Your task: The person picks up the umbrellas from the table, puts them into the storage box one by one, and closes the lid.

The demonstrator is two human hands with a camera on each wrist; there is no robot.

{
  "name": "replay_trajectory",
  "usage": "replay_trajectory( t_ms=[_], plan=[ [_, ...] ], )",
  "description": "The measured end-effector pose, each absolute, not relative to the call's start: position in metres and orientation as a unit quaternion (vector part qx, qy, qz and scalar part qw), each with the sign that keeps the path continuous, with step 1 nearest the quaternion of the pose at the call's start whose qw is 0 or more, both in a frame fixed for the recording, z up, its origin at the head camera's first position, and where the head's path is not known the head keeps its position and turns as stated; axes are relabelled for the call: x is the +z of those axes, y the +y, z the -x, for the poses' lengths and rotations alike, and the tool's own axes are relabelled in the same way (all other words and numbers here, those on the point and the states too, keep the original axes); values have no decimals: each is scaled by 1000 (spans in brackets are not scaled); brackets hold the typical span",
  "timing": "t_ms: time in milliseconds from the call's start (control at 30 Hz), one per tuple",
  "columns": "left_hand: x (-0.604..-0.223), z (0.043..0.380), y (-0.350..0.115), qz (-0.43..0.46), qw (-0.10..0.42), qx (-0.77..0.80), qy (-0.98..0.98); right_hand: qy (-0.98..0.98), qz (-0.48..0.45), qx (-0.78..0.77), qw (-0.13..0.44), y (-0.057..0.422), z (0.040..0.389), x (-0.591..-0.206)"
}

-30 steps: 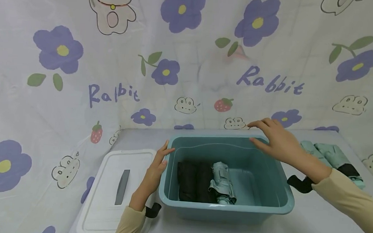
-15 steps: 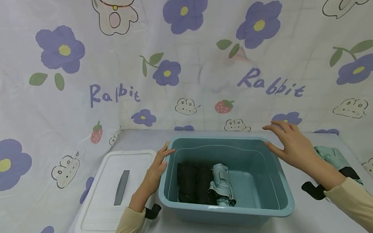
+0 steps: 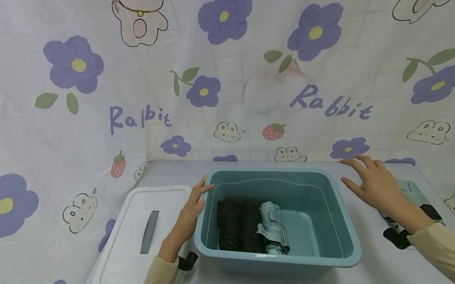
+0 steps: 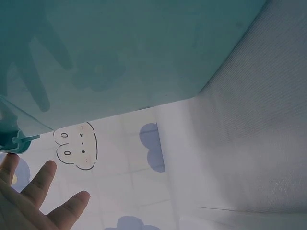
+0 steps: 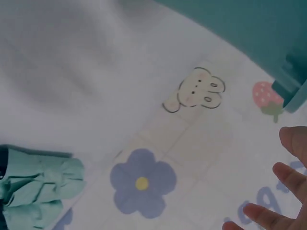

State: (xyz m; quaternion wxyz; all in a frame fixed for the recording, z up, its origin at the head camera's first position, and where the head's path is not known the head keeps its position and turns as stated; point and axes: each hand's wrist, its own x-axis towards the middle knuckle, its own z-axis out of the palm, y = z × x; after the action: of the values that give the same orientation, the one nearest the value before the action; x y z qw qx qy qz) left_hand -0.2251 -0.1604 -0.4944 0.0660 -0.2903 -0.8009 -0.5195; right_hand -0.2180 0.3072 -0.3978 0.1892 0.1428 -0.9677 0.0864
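A teal plastic bin (image 3: 311, 198) stands on the white-covered table. On its left side are two black rolled pieces of cloth (image 3: 229, 230), and beside them lies a pale teal rolled cloth (image 3: 272, 226) with dark edges. My left hand (image 3: 186, 215) rests at the bin's left rim, fingers spread; the left wrist view has those fingers (image 4: 41, 184) just under the rim. Off the bin's right rim, my right hand (image 3: 381, 186) hovers with loosely bent fingers and holds nothing. Behind that hand and forearm, partly covered, lie more teal rolled cloths (image 3: 412, 190) with black parts.
Left of the bin lies a white lid (image 3: 127, 239) with a grey handle (image 3: 150, 232), partly behind the left forearm. A patterned curtain (image 3: 246, 74) with flowers and rabbits hangs at the table's back edge. Black bands (image 3: 397, 239) circle both wrists.
My right hand has moved right, from over the bin's back right corner to outside its rim, toward the teal rolls. The left hand stays at the left rim.
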Motion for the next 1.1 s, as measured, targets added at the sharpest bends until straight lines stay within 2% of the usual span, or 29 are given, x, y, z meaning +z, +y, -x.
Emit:
replay_trajectory(
  t_ms=[433, 633, 900, 1100],
  plan=[
    [-491, 222, -160, 283, 62, -515, -807, -982, -101, 105, 124, 348, 226, -428],
    [-468, 208, -155, 281, 52, -520, -805, -985, -100, 105, 89, 366, 228, -442],
    [-491, 223, -161, 283, 63, -521, -803, -993, -79, 91, 16, 391, 232, -460],
    [-474, 213, -157, 284, 57, -527, -799, -992, -82, 100, 8, 410, 234, -476]
  ],
)
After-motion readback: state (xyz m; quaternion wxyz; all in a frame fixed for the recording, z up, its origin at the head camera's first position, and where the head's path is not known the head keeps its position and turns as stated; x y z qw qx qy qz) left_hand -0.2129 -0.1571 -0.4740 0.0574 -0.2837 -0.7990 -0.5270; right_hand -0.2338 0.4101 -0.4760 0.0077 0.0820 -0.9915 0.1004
